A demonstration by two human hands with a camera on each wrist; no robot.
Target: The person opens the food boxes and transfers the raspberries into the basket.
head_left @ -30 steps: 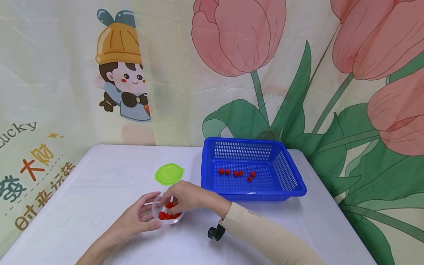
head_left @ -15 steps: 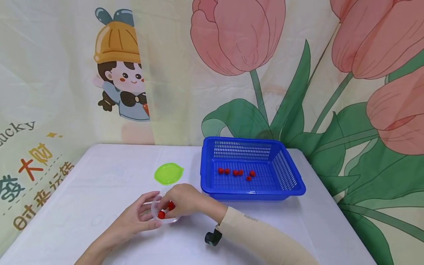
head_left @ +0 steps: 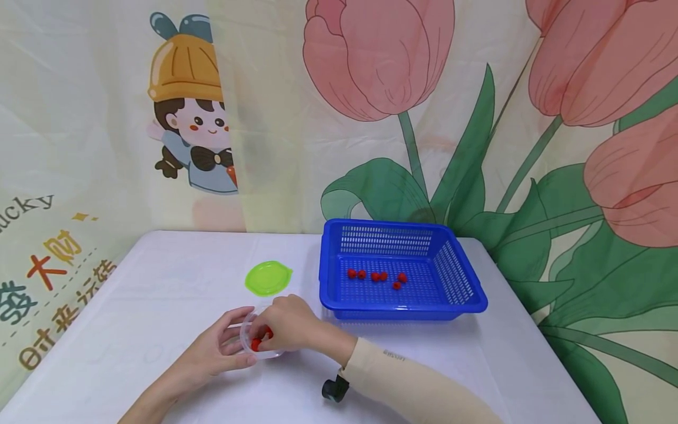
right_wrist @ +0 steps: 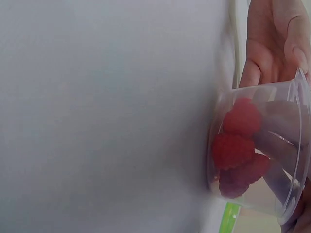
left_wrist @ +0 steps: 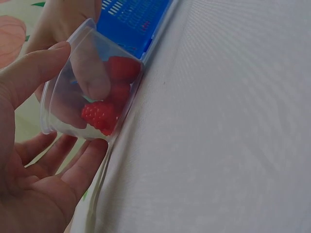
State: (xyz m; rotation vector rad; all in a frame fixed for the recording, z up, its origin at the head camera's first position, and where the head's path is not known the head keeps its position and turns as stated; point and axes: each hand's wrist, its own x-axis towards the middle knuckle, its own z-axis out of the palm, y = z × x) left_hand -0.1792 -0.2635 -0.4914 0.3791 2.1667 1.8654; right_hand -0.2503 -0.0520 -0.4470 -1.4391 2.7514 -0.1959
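A clear plastic cup point(head_left: 271, 354) stands on the white table with several red raspberries point(head_left: 256, 344) inside. My left hand point(head_left: 225, 347) holds the cup from its left side, thumb by the rim and fingers around the wall. From above, my right hand point(head_left: 291, 324) reaches into the cup. In the left wrist view, its thumb lies inside, close against the raspberries point(left_wrist: 101, 115). The right wrist view shows its fingers behind the raspberries point(right_wrist: 233, 151), through the cup wall. Whether they pinch one cannot be made out.
A blue perforated basket point(head_left: 402, 310) sits at the back right, with several raspberries point(head_left: 375, 277) spread over its floor. A green lid point(head_left: 268, 278) lies behind the cup. A printed cloth point(head_left: 275, 147) hangs behind the table.
My right hand has moved slightly left and deeper into the cup, covering more of the raspberries. The left hand keeps its hold, and the basket's raspberries are unchanged.
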